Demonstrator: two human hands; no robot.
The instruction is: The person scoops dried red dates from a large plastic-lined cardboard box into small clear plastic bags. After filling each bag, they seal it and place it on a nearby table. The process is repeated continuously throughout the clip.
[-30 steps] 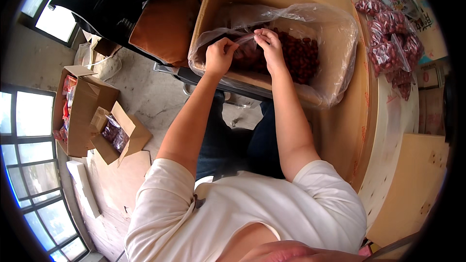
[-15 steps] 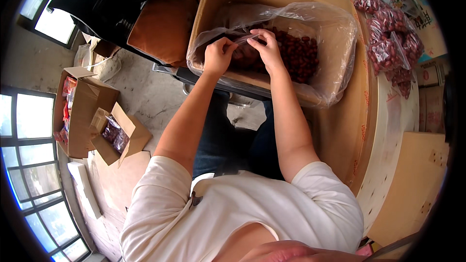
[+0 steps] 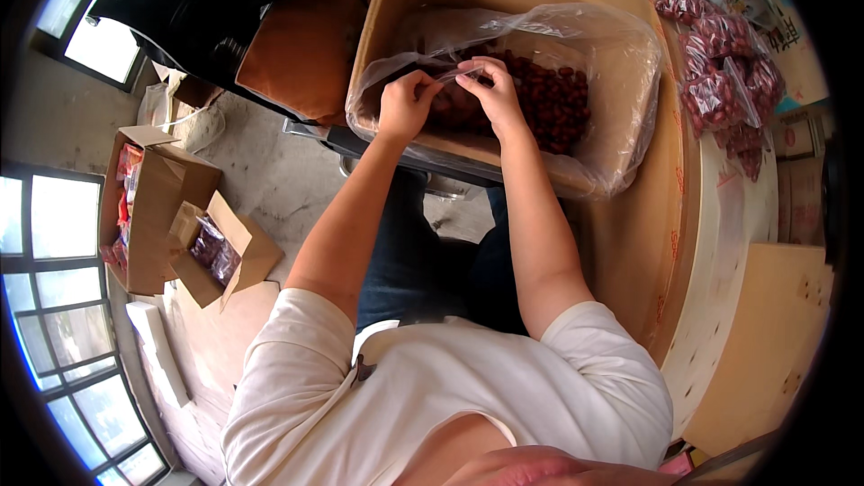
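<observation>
Both my hands are over a large open cardboard box (image 3: 621, 139) lined with clear plastic (image 3: 576, 22). My left hand (image 3: 405, 106) pinches one end of the top edge of a clear plastic bag (image 3: 447, 78). The other end of that edge is between the closed fingers of my right hand (image 3: 495, 94). Dark red fruits that look like dried jujubes show through the bag, though its lower part is partly hidden by my hands. Many loose jujubes (image 3: 553, 103) lie in the box, mostly right of my right hand.
Filled bags of jujubes (image 3: 720, 72) are heaped on the wooden surface to the right. On the floor at left stand a small open carton (image 3: 247, 243) with bagged goods and a taller carton (image 3: 180, 175) with red packets. A brown cushion (image 3: 301, 58) is beside the box.
My right hand has shifted slightly to the left, with its fingers drawn in closer along the bag's top edge. My left hand has barely moved.
</observation>
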